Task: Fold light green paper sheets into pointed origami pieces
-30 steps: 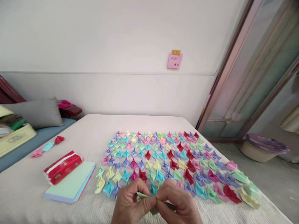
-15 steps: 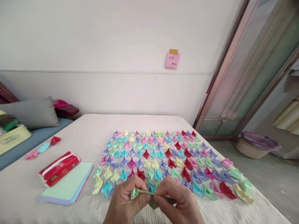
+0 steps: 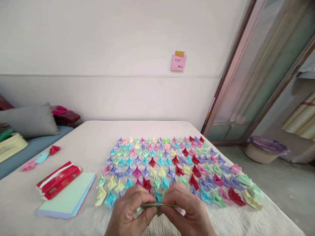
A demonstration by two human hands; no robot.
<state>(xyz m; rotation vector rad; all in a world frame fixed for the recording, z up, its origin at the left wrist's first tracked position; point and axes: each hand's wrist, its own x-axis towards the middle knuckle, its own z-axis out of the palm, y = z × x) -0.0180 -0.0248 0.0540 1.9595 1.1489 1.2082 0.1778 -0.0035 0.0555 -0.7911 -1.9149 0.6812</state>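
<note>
Between my two hands is a folded piece of green paper (image 3: 158, 205), seen nearly edge-on as a thin strip. My left hand (image 3: 134, 209) pinches its left part between thumb and fingers. On the other side, my right hand (image 3: 184, 208) pinches the paper the same way. The fingertips of both hands almost meet at the middle and hide much of the folds. Just beyond the hands, rows of small folded paper boats (image 3: 161, 172) in many colours cover the bed's surface.
To the left lie a stack of coloured paper sheets (image 3: 69, 196) and a red tissue pack (image 3: 59, 179) overlapping it. Three loose folded papers (image 3: 42, 158) sit farther left. A pink note (image 3: 178, 62) is taped to the wall. A lined bin (image 3: 267, 150) stands on the floor at right.
The green paper has turned from a tilted, partly opened shape to a flatter, edge-on strip. Both hands keep their pinch. The view has shifted slightly.
</note>
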